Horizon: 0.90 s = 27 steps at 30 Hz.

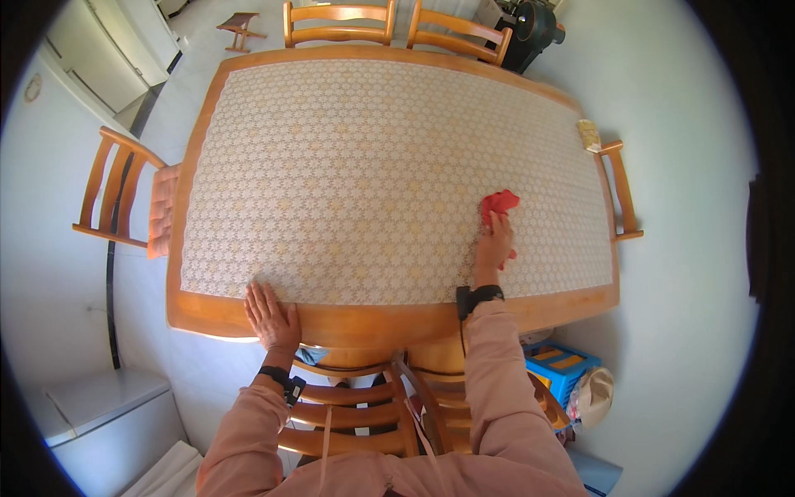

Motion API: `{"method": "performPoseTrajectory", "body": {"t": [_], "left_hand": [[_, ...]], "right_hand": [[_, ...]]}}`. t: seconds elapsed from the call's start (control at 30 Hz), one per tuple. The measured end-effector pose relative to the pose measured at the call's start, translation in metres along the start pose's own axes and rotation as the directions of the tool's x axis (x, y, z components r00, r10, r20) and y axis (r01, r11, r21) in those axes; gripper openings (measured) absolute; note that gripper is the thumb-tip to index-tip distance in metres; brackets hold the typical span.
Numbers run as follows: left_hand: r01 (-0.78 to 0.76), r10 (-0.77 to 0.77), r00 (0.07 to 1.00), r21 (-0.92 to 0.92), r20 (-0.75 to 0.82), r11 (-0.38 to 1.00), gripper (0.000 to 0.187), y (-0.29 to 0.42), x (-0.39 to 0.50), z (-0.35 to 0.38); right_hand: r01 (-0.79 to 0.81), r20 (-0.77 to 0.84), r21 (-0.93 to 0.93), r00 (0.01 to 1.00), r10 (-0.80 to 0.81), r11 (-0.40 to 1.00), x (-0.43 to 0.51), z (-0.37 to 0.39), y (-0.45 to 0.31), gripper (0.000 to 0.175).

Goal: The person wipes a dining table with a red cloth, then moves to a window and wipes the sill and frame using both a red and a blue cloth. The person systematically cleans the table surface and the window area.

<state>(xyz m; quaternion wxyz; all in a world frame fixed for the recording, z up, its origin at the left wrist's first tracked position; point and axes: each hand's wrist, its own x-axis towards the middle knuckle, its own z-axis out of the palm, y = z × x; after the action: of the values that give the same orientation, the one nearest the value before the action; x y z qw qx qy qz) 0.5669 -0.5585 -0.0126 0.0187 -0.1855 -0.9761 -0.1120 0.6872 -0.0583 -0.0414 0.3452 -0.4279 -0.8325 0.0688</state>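
My right hand [495, 244] presses a crumpled red cloth [499, 202] onto the right part of a floral lace-patterned tablecloth [348, 186]. Some of the red cloth pokes out beside the heel of that hand; the part under the palm is hidden. Flat on the near wooden rim of the table [379, 323] rests my left hand [272, 320], holding nothing, its fingertips reaching the tablecloth's edge. Both wrists wear a black strap with a small device.
Wooden chairs stand around the table: two at the far side [338, 12], one left [118, 186], one right [624, 192], and slatted backs [354, 416] before me. A small yellowish packet [589, 136] lies at the right rim. A blue crate [562, 369] sits lower right.
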Motion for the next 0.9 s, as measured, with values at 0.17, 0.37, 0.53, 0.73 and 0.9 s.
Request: {"method": "performPoseTrajectory", "body": {"t": [0.17,0.37,0.53,0.73,0.9], "left_hand": [[-0.002,0.001,1.000,-0.020,-0.015,1.000,0.079,0.000,0.000,0.001],[-0.009,0.008,1.000,-0.027,-0.026,1.000,0.078,-0.002,0.000,0.006],[-0.003,0.003,1.000,0.011,-0.026,1.000,0.077,-0.002,-0.001,0.010],[0.134,-0.143,0.988,-0.146,-0.051,0.980,0.061,-0.021,0.031,0.006],[0.028,-0.032,0.989,-0.027,-0.144,0.999,0.056,-0.022,0.032,0.010]], "right_hand": [[0.150,-0.025,0.205,0.989,-0.148,0.967,-0.043,0.022,-0.091,0.035],[0.363,-0.049,0.428,0.924,-0.380,0.828,-0.117,0.041,-0.237,0.034],[0.162,0.311,0.764,0.756,-0.577,0.625,-0.182,0.021,-0.345,0.039],[0.439,0.120,0.821,0.492,-0.862,0.365,-0.185,0.025,-0.376,0.021],[0.575,0.079,0.709,0.509,-0.857,0.407,-0.136,0.057,-0.332,0.023]]}}
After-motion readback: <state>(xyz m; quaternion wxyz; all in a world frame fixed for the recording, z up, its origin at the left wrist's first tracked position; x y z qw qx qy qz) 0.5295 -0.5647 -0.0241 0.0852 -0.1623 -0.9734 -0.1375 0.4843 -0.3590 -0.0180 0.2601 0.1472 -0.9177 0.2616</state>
